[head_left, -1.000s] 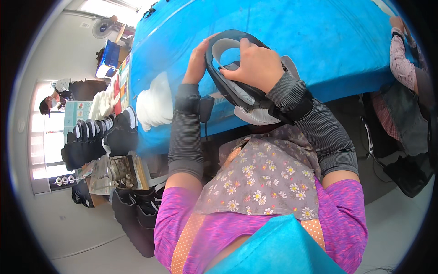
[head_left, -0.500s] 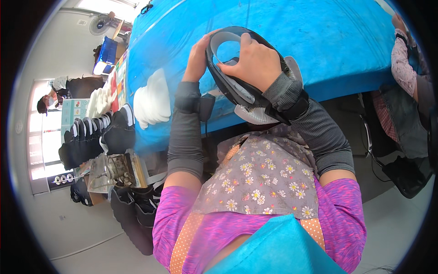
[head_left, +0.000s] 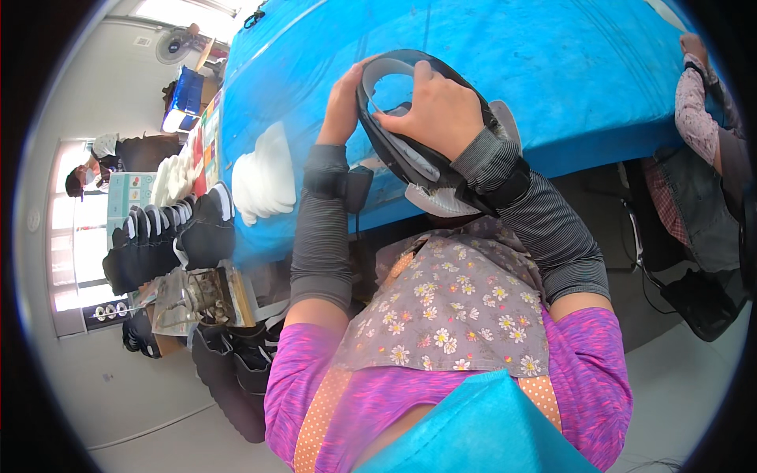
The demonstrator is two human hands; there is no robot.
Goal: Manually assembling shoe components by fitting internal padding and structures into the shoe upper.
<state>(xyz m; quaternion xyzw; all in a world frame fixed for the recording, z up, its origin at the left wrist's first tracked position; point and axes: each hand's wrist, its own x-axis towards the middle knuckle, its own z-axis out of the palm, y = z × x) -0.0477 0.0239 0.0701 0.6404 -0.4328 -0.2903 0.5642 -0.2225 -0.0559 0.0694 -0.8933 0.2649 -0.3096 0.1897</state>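
Note:
Above the near edge of the blue-covered table, both my hands hold a black shoe upper [head_left: 394, 154], its opening turned toward me. A translucent white curved stiffener [head_left: 377, 76] lines one end of the opening. My left hand [head_left: 344, 104] is wrapped round the outside of that end, its fingertips partly hidden behind the upper. My right hand [head_left: 441, 110] reaches over the other side, with thumb and index finger inside the opening by the stiffener. A pale, frayed-edged flap [head_left: 441, 199] hangs from the upper's lower end.
A stack of white foot-shaped pieces [head_left: 264, 173] lies to the left on the blue table cover [head_left: 583, 63]. Beyond it, black shoe uppers [head_left: 206, 229] stand in a row. A co-worker's arm [head_left: 698, 102] rests at the far right edge. A dark box [head_left: 359, 188] sits by my left forearm.
Both hands keep their hold on the shoe upper. Hands and upper have shifted only very slightly.

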